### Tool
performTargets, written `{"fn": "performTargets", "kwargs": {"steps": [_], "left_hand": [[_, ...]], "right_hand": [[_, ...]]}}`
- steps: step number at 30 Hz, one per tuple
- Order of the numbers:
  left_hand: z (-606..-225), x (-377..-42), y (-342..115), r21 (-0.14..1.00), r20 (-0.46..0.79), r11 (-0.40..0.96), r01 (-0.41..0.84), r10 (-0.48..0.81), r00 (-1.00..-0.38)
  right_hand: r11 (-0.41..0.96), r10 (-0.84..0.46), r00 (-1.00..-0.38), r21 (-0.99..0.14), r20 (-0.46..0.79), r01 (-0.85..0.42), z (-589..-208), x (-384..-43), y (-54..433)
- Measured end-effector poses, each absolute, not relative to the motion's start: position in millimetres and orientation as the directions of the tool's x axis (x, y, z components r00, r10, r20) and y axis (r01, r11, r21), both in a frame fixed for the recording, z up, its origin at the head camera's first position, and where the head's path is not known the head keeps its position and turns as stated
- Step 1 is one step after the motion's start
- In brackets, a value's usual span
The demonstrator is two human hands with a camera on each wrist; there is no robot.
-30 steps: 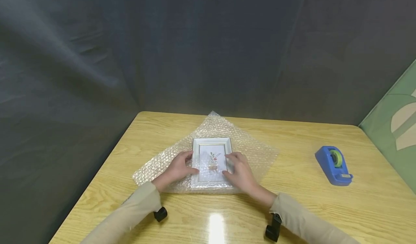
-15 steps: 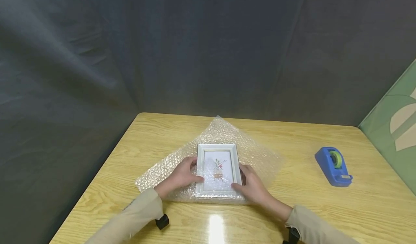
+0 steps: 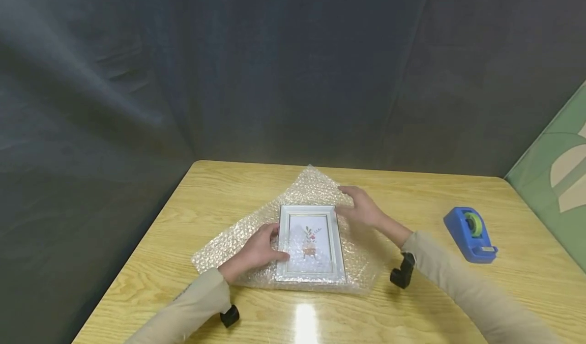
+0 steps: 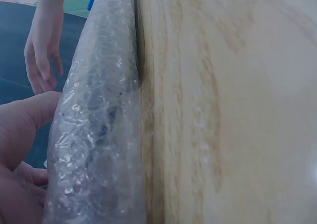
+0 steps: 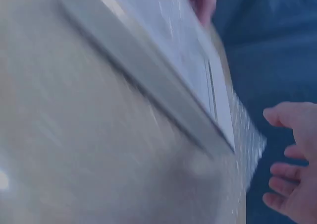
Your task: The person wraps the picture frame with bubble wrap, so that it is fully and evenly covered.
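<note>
A white picture frame (image 3: pixel 284 242) with a plant drawing lies face up on a sheet of bubble wrap (image 3: pixel 316 183), its lower part covered by a folded-over layer. My left hand (image 3: pixel 258 247) holds the frame's left edge, thumb on the wrapped top and fingers at the side. In the left wrist view, that thumb (image 4: pixel 42 107) presses on the bubble wrap. My right hand (image 3: pixel 363 209) is by the frame's upper right corner, above the wrap. The right wrist view shows this hand (image 5: pixel 297 169) apart from the frame, fingers spread and holding nothing.
A blue tape dispenser (image 3: pixel 471 234) with a green roll stands at the right of the wooden table (image 3: pixel 412 293). Dark curtains (image 3: pixel 293 69) hang behind and at the left. A green patterned panel (image 3: pixel 563 166) borders the right side.
The frame and wrap have shifted slightly toward me and to the right. My right hand has let go of the frame's right side and moved up to its upper right corner.
</note>
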State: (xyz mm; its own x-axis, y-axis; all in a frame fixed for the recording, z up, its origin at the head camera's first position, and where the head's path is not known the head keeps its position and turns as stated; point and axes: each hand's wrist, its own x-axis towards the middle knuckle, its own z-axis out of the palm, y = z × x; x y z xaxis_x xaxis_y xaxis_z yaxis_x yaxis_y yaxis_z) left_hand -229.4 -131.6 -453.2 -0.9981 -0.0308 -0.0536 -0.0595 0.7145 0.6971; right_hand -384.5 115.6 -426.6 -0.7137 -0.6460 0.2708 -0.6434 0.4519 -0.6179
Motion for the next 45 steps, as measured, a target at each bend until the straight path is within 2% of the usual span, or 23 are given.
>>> {"fn": "performTargets", "kwargs": {"steps": [7,14,22,26,34,40,45], "left_hand": [[-454,-229,-133,0.7,-0.04,0.713,-0.047,-0.027,-0.999],[-455,-230,-133,0.699,-0.041,0.714,-0.043,-0.02,-0.999],[-456,-231,-130,0.697,-0.052,0.715,-0.052,-0.022,-0.998],[-456,-231,-132,0.696,-0.053,0.716,-0.057,-0.028,-0.998],[-454,-230,-135,0.681,-0.048,0.73,-0.058,-0.035,-0.998],[-454,-230,-135,0.694,-0.052,0.718,-0.063,-0.037,-0.998],[-454,-230,-134,0.688,-0.051,0.723,-0.062,-0.037,-0.998]], "right_hand": [[0.485,-0.658,-0.719,-0.604,0.223,-0.632,-436,-437,104],[0.481,-0.637,-0.736,-0.628,0.228,-0.612,-455,-456,96],[0.459,-0.608,-0.753,-0.661,0.254,-0.594,-457,-452,94],[0.44,-0.58,-0.754,-0.661,0.308,-0.608,-448,-448,92],[0.324,-0.59,-0.681,-0.645,0.434,-0.692,-426,-433,80],[0.261,-0.621,-0.66,-0.682,0.424,-0.683,-421,-421,70],[0.275,-0.642,-0.657,-0.681,0.396,-0.679,-419,-412,71]]}}
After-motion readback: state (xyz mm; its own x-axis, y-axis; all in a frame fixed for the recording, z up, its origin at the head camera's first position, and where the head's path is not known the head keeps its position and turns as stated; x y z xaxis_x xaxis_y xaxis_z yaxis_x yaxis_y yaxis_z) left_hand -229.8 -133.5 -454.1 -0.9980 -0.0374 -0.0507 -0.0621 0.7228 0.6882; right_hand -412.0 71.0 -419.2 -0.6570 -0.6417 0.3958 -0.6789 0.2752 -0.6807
